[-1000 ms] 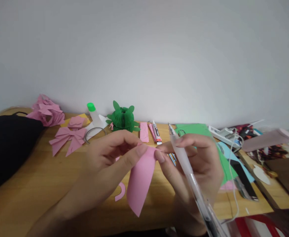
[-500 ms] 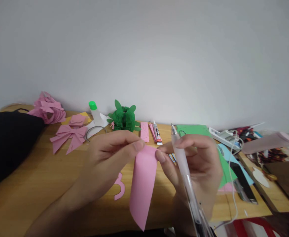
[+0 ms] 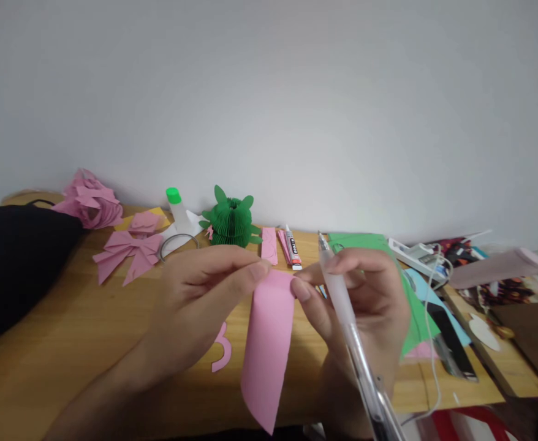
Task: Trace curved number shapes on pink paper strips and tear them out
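Note:
A long pink paper strip (image 3: 268,343) with a pointed lower end hangs above the wooden table (image 3: 89,331). My left hand (image 3: 200,300) pinches its top left corner between thumb and forefinger. At the top right corner my right hand (image 3: 361,306) pinches the same strip. That hand also carries a translucent white pen (image 3: 349,331), which slants from near the fingertips down toward the bottom edge of the frame.
Pink paper bows (image 3: 128,251) and a crumpled pink pile (image 3: 89,202) lie at back left beside a black bag (image 3: 11,263). A green-capped glue bottle (image 3: 177,211), green paper ornament (image 3: 231,220), glue tube (image 3: 291,248), green sheet (image 3: 365,242), cable and clutter (image 3: 480,282) fill the back and right. A pink scrap (image 3: 223,355) lies under my hands.
The pink strip has swung from a slant to hang nearly straight down and a little lower. Both hands keep their pinch; the pen shifted slightly.

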{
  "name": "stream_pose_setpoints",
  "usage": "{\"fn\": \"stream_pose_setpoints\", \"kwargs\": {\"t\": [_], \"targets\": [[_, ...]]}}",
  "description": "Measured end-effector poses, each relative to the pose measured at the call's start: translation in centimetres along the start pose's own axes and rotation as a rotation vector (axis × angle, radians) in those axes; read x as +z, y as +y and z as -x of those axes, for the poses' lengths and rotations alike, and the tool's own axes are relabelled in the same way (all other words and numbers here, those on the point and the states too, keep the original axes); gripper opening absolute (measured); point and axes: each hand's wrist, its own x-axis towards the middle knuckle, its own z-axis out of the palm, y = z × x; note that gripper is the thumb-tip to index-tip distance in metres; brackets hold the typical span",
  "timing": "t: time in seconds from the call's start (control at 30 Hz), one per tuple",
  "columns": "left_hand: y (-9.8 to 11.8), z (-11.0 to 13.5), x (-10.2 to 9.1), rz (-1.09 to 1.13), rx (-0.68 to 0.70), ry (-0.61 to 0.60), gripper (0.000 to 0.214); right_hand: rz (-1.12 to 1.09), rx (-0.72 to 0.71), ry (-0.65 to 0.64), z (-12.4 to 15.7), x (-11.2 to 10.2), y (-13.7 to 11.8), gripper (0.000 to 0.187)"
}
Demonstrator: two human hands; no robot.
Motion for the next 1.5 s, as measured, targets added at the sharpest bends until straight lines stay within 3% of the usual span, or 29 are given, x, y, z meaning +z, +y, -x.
{"fn": "stream_pose_setpoints", "kwargs": {"t": [0.17, 0.33, 0.47, 0.73, 1.13, 1.33, 1.5], "targets": [[0.1, -0.4, 0.0, 0.052, -0.033, -0.074, 0.016, 0.025, 0.019, 0.024, 0.0, -0.1, -0.1, 0.036], [0.4, -0.5, 0.2, 0.069, -0.111, -0.222, 0.005, 0.013, 0.017, 0.047, 0.0, -0.1, 0.1, 0.035], [0.2, -0.4, 0.5, 0.057, -0.206, -0.209, 0.016, 0.001, 0.012, 0.049, 0.0, 0.0, 0.1, 0.035], [0.1, -0.5, 0.6, -0.005, -0.199, -0.215, 0.015, 0.054, -0.054, 0.046, -0.1, -0.2, 0.5, 0.034], [-0.3, -1.8, -0.9, -0.292, -0.089, -0.410, 0.022, 0.174, -0.020, -0.279, -1.2, -1.8, 1.0, 0.030], [-0.3, -1.8, -0.4, -0.287, -0.135, -0.472, 0.024, 0.124, 0.026, -0.244, -1.1, -1.9, 0.8, 0.031], [-0.6, -1.9, -0.9, -0.261, -0.118, -0.434, 0.026, 0.133, 0.052, -0.149, -1.3, -2.3, 0.4, 0.031]]}}
